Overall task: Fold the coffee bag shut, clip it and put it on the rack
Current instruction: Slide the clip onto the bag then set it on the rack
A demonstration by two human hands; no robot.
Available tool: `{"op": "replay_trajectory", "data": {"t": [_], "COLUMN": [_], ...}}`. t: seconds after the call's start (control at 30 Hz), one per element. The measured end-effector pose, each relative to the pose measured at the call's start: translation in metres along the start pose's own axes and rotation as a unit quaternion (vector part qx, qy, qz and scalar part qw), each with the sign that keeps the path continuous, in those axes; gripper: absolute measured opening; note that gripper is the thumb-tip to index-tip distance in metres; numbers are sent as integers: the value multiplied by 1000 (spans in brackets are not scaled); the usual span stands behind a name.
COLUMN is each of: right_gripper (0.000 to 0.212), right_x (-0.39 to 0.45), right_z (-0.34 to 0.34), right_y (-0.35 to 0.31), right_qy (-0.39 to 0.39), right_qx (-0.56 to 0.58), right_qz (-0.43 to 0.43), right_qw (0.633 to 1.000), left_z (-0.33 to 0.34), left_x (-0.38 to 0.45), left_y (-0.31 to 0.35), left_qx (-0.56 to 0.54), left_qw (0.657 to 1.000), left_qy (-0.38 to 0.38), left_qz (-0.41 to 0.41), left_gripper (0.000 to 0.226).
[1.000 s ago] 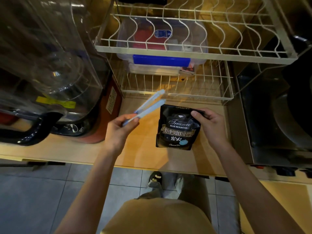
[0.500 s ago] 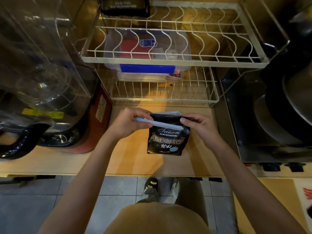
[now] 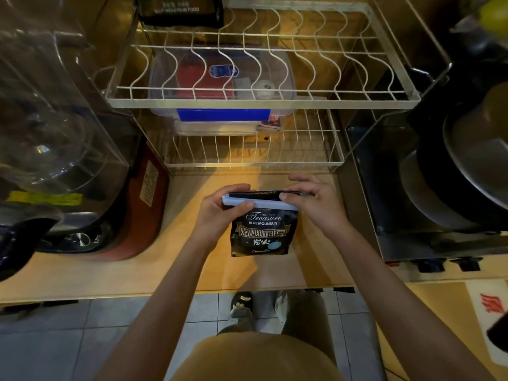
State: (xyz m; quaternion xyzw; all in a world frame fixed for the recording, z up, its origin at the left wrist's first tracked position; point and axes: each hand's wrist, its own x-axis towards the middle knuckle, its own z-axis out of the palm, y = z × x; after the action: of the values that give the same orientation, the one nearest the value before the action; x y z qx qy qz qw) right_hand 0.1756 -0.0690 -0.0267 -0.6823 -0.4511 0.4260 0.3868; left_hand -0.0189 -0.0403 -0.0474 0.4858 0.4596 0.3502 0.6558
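Note:
A small black coffee bag (image 3: pixel 263 232) stands upright on the wooden counter (image 3: pixel 310 265), label toward me. A pale blue sealing clip (image 3: pixel 264 203) lies across its folded top edge. My left hand (image 3: pixel 220 213) pinches the clip's left end. My right hand (image 3: pixel 313 202) grips the right end of the clip and the bag top. The white two-tier wire rack (image 3: pixel 261 99) stands just behind the bag. A second black bag (image 3: pixel 180 9) rests on the rack's top tier at the back left.
A clear plastic box (image 3: pixel 222 114) with a blue latch sits on the rack's lower tier. A clear-domed appliance (image 3: pixel 55 127) with a red base stands on the left. Stacked pans (image 3: pixel 467 171) and a metal stove fill the right side.
My left hand brought the open clip from the left onto the bag's top. Both hands now hold the clip along the fold. My view tilted up the rack.

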Motion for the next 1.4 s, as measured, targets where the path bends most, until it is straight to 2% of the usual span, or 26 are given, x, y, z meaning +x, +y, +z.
{"op": "replay_trajectory", "data": {"t": [0.6,0.67,0.73,0.83,0.97,1.23,1.33,1.4], "right_gripper": [16,13,14,25,43,25,20,19], "right_x": [-2,-4,-6,-9,-10,-6,-5,-6], "right_z": [5,2,-5,-13,-14,-19,-17,-16], "right_y": [-2,-2,1,7,12,18,17,17], "right_qy": [-6,-31,-88,-157,-111,-120,-107,-104], "right_qx": [94,94,80,42,72,79,88,98], "right_qz": [24,38,46,8,25,15,5,-1], "right_qw": [995,994,992,987,991,989,990,990], "left_z": [7,5,4,2,1,-3,-4,-8], "left_x": [-1,0,2,4,5,3,0,-1], "left_y": [-5,-4,-3,-2,-1,0,6,14], "left_qx": [-75,-60,-50,-40,-31,-16,39,162], "left_qw": [996,998,999,999,999,1000,999,987], "left_qy": [36,27,20,15,8,5,-2,-6], "left_qz": [-12,-6,-1,0,-3,-9,-12,24], "left_gripper": [20,19,19,18,19,24,27,25]}}
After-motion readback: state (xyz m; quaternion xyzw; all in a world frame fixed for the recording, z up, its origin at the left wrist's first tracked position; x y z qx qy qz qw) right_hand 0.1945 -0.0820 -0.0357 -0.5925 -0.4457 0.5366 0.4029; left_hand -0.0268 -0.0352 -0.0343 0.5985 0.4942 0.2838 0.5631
